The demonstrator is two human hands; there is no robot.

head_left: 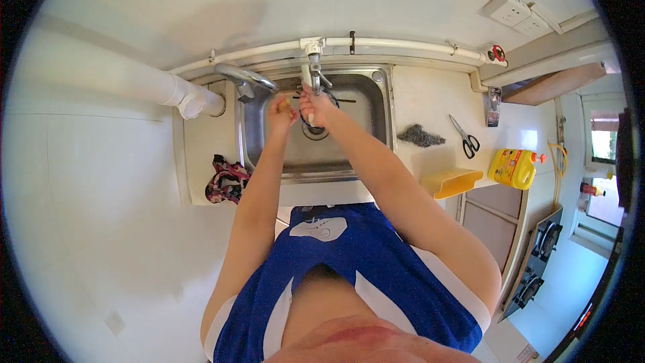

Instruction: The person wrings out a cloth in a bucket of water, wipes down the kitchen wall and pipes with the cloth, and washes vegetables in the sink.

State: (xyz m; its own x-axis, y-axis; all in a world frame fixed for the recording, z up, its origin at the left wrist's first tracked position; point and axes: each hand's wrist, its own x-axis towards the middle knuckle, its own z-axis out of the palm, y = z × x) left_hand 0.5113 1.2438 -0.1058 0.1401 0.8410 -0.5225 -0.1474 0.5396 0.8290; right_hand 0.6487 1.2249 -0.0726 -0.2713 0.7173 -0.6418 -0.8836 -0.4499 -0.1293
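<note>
Both of my hands are over the steel sink (383,114), below the metal tap (316,70). My left hand (282,114) is closed near the sink's left side, with fingers curled round something small and yellowish that I cannot make out. Close beside it, my right hand (317,106) is closed just under the tap, and a small pale bit shows at its lower edge. A thin dark stick-like thing (347,101) shows to the right of my right hand; whether the hand touches it is unclear. Under the hands is the round drain (314,132).
A curved second tap (245,81) rises at the sink's back left. A patterned cloth (227,179) lies on the left counter. On the right counter are dark steel wool (420,136), scissors (465,138), a yellow tray (451,183) and a yellow bottle (513,169). A gas stove (537,262) stands farther right.
</note>
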